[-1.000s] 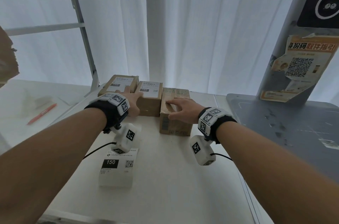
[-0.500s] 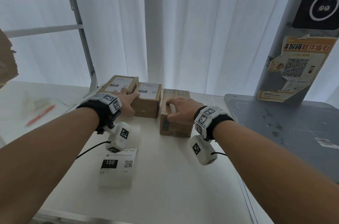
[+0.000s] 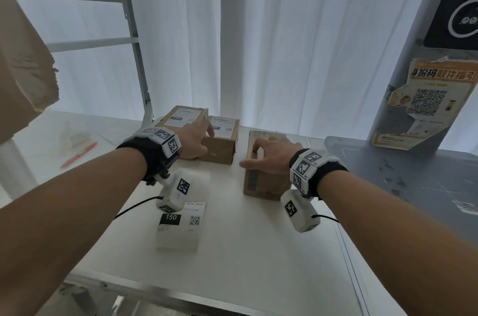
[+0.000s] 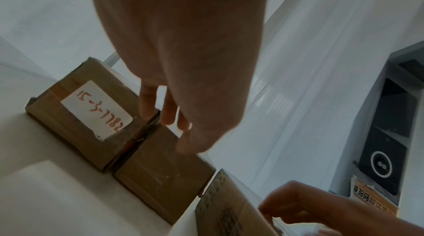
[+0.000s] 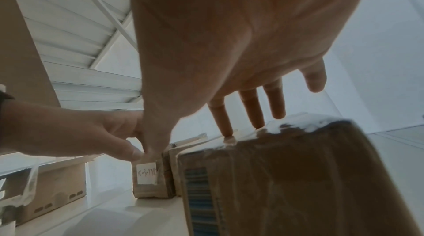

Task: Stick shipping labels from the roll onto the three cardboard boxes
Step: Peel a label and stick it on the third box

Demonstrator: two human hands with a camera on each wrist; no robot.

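Three brown cardboard boxes stand in a row at the back of the white table [image 3: 258, 258]. The left box [image 3: 181, 119] [image 4: 91, 131] and the middle box [image 3: 219, 147] [image 4: 160, 172] each carry a white printed label on top. My left hand [image 3: 203, 142] [image 4: 179, 127] grips the middle box's near left corner, fingers on top, thumb on the front. My right hand [image 3: 258, 155] [image 5: 229, 122] grips the right box [image 3: 261, 183] [image 5: 298, 176], fingertips on its taped top and thumb down its left side. The label roll [image 3: 178, 227] lies nearer, under my left wrist.
A red pen [image 3: 79, 155] lies on the surface at the left. A metal shelf post [image 3: 139, 70] rises behind the left box. A grey platform [image 3: 413, 181] adjoins the table on the right, below a QR-code poster [image 3: 424, 103]. White curtains hang behind.
The right box has shifted right and toward me under my right hand, so a gap now shows between it and the middle box. My left hand stays on the middle box.
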